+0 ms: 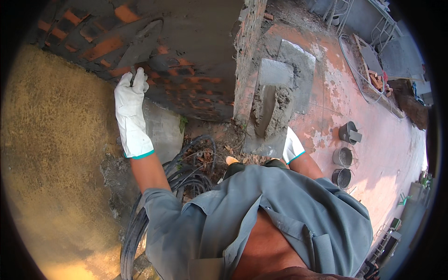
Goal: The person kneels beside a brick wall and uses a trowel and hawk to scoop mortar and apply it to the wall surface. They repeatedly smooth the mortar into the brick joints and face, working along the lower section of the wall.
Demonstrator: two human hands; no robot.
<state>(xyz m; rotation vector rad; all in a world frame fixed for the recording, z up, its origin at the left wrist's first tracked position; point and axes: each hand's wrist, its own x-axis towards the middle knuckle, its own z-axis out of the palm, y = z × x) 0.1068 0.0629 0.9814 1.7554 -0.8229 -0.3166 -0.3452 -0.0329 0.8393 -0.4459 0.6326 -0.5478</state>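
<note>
My left hand [130,105], in a white glove with a green cuff edge, is raised to a brick wall [105,49] partly coated in grey mortar. Its fingers are closed around the dark handle of a trowel, whose long grey blade [139,45] lies against the wall and blends with the mortar. At my front right, my right hand [292,145], gloved alike, is at the edge of a grey mortar hawk [262,147] and holds it from below; its fingers are hidden. A lump of wet mortar [280,109] sits on the hawk, with a smooth ridge along it.
Beyond the hawk, a flat board [303,58] with mortar lies on the reddish floor [329,93]. Several dark buckets [343,157] stand in a row at right. Coiled black hoses [186,175] lie beside my left arm, near a yellowish wall [56,154]. The wall's edge [247,51] juts out ahead.
</note>
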